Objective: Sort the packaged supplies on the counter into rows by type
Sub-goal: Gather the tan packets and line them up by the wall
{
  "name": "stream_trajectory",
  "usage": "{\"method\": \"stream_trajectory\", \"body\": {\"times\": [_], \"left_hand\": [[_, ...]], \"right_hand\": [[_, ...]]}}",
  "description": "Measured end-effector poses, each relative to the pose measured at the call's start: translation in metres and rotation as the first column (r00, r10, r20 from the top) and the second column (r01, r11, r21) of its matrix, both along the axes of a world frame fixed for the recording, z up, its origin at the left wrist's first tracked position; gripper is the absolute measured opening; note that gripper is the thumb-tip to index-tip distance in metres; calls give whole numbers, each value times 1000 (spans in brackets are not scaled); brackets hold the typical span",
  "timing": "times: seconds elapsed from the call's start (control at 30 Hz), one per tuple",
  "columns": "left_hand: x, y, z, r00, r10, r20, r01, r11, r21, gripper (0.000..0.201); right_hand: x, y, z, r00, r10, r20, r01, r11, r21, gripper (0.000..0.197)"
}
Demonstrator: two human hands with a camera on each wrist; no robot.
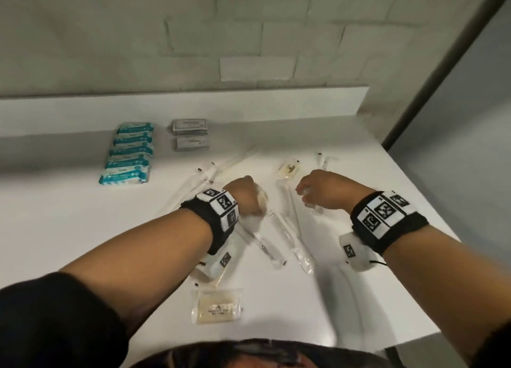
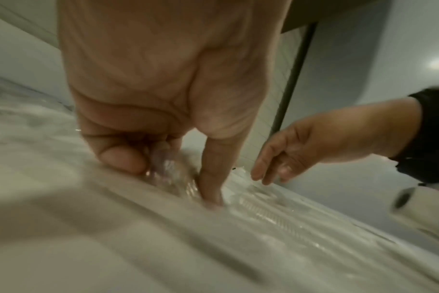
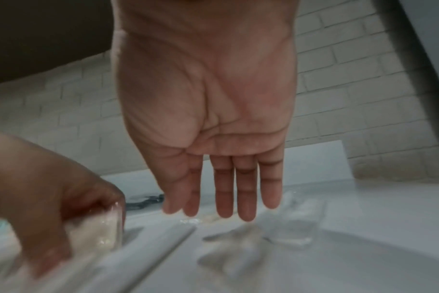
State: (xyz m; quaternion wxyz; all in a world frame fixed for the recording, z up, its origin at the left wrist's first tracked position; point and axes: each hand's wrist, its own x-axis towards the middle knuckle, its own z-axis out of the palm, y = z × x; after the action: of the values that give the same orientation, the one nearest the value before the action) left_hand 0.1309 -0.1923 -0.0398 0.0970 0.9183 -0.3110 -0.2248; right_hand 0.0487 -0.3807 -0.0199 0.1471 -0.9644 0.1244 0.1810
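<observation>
My left hand [image 1: 246, 196] is curled over the loose pile at mid-counter. It grips a cream packet in clear wrap [image 3: 95, 232], and its fingers [image 2: 123, 160] close on the crinkled plastic. My right hand [image 1: 309, 193] hovers just to the right with straight, relaxed fingers [image 3: 223, 206] and holds nothing. Long clear-wrapped sticks [image 1: 276, 237] lie between and below the hands. One cream packet [image 1: 289, 168] lies beyond the hands, another [image 1: 217, 307] near the front edge. Blue packets [image 1: 127, 153] form a row at back left, with grey packets [image 1: 190, 135] beside them.
The white counter [image 1: 69, 215] meets a low backsplash and a brick wall at the back. Its right edge runs diagonally past my right wrist, with a dark door frame [image 1: 442, 77] beyond it. More thin wrapped sticks [image 1: 215, 168] lie scattered beyond my left hand.
</observation>
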Motion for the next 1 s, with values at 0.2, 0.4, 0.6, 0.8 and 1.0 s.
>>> {"method": "stream_trajectory", "body": {"times": [0.2, 0.4, 0.6, 0.8, 1.0], "left_hand": [[-3, 34, 26, 981, 194, 0, -181, 910, -372, 29], [-41, 87, 44, 994, 28, -107, -1, 970, 242, 27], [-71, 103, 17, 989, 149, -12, -141, 957, 252, 51], [-81, 96, 11, 961, 274, -47, -260, 945, 198, 70], [-78, 92, 16, 970, 228, -87, -199, 945, 259, 59]], "right_hand": [[27, -11, -9, 998, 54, 31, -49, 989, -142, 58], [64, -8, -24, 968, 247, -48, -250, 925, -287, 75], [75, 1, -25, 974, 204, 95, -176, 954, -244, 51], [63, 14, -17, 988, 153, -15, -150, 939, -311, 62], [39, 17, -13, 973, 206, 106, -178, 957, -229, 41]]}}
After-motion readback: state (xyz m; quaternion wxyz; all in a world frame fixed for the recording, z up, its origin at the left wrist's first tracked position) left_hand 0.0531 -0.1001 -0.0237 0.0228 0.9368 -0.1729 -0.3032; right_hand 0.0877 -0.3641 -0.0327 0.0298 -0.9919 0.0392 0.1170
